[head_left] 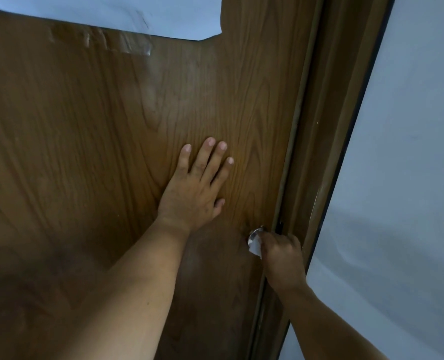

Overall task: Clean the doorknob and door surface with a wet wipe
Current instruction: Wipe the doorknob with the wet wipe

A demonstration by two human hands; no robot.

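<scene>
Door (91, 157): one, brown wood-grain laminate, smooth with a faint sheen; it fills the left and centre of the frame. A strip of clear glossy tape (104, 40) crosses it at the upper left, wrinkled along its length.

Paper sheet (111, 14): one, pale, flat, stuck across the top of the door at the upper edge of the frame, with its lower right corner cut at an angle.

Door frame (327, 141): one, darker brown moulded wood, running diagonally from upper right to lower centre.

Wall (410, 178): pale grey-white, matte, plain, filling the right side of the frame.

Doorknob (253, 235): one, round, polished silver metal, at the door's right edge, lower centre-right of the frame. Only a sliver shows beside your hand.

Wet wipe (255, 248): one, white, crumpled, soft; a small fold pokes out against the knob.

Your left hand (193, 188): flat on the door above and to the left of the knob, fingers (210, 154) spread and extended, gripping nothing.

Your right hand (280, 258): fingers curled closed around the wipe and the knob, pressing the wipe to the metal.

Bare forearms: two, entering from the lower edge of the frame.
</scene>
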